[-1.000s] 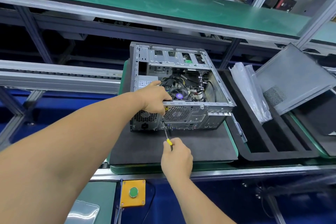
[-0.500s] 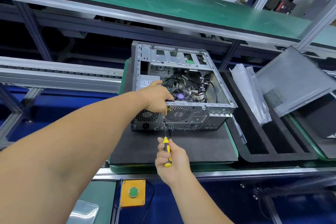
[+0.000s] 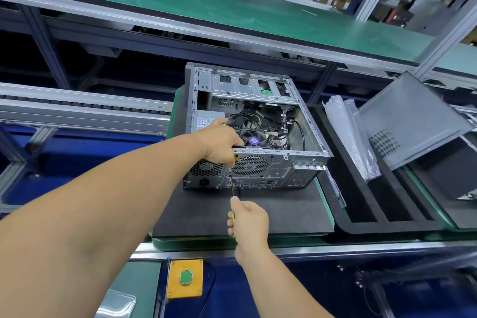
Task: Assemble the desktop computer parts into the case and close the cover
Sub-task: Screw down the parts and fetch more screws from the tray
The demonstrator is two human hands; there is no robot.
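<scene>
Right hand (image 3: 249,219) grips screwdriver (image 3: 233,190) at open case (image 3: 258,121) rear.

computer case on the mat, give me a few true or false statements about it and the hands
1. The computer case lies open with its inside showing. True.
2. The side cover is fitted on the case. False: it leans apart, off to the right.
3. The right hand holds a screwdriver with its tip at the case's rear panel. True.
4. The left hand rests on the green button. False: it grips the case's rear top edge.
5. The case stands on a dark foam mat. True.
</scene>
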